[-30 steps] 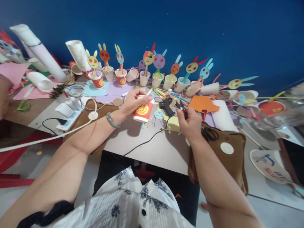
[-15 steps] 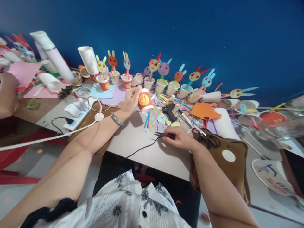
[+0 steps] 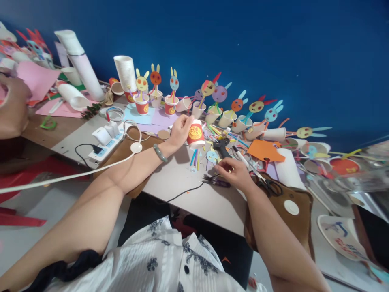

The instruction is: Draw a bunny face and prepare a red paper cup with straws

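Observation:
My left hand (image 3: 180, 132) grips a red and white paper cup (image 3: 195, 134) by its side, held upside down above the table, with a gold round print facing me. My right hand (image 3: 232, 171) hovers with loosely curled fingers, thumb and forefinger apart, and nothing visible between them. Just below it lies a small purple-handled cutting tool (image 3: 216, 181) with dark jaws, beside a black cord (image 3: 185, 190). Behind the right hand are a black glue gun (image 3: 222, 147) and a light-blue paper rabbit face (image 3: 212, 156). Thin coloured paper strips (image 3: 194, 158) lie under the cup.
Rabbit-faced cups (image 3: 142, 106) line the wall, near a tall cup stack (image 3: 125, 73). A white power strip (image 3: 106, 144) with a cable is at left. Black-handled scissors (image 3: 270, 187) rest on a brown cushion (image 3: 282, 219) at right. Another person's hand (image 3: 13, 103) shows far left.
My right hand has let go of the purple-handled tool and lifted slightly away, leaving it on the table. The cup in my left hand is a little lower and more upright. The view has shifted.

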A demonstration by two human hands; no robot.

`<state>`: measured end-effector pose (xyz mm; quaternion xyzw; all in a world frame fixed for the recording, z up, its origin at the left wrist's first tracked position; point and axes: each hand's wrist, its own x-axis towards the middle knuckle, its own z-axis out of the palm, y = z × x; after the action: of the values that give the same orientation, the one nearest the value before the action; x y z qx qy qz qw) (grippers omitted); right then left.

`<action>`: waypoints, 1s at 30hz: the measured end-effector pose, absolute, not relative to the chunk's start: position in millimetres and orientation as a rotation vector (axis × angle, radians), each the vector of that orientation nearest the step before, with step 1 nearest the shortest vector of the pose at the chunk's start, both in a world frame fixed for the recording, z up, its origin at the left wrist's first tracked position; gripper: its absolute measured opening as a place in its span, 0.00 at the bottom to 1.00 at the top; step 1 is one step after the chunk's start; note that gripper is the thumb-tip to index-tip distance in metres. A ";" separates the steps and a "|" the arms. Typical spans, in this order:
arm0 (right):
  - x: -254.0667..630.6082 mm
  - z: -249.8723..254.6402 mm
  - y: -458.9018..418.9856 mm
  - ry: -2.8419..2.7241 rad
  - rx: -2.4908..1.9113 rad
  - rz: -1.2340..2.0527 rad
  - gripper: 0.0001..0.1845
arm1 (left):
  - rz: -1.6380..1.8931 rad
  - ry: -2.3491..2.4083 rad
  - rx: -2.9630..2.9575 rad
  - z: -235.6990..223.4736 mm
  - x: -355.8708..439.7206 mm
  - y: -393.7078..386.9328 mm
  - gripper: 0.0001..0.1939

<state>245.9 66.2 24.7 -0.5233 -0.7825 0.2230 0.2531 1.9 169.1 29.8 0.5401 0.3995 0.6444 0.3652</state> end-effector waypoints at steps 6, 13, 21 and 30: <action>188.3 39.2 93.2 -2.336 -1.991 0.342 0.17 | 1.658 1.013 1.616 31.1 1.2 164.5 0.26; 154.3 28.2 148.9 -2.201 -2.158 0.556 0.18 | 1.739 0.981 1.547 33.0 -1.7 165.8 0.28; 183.8 22.4 143.0 -1.812 -1.818 1.071 0.25 | 1.818 0.988 1.354 33.8 -4.5 176.9 0.29; 232.0 42.6 116.7 -1.322 -1.251 1.297 0.31 | 1.664 0.949 1.278 32.2 7.0 165.7 0.27</action>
<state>232.0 116.7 42.6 -0.5032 -0.5319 0.5216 0.4380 7.0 165.7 32.2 0.5069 0.3764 0.6601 0.4070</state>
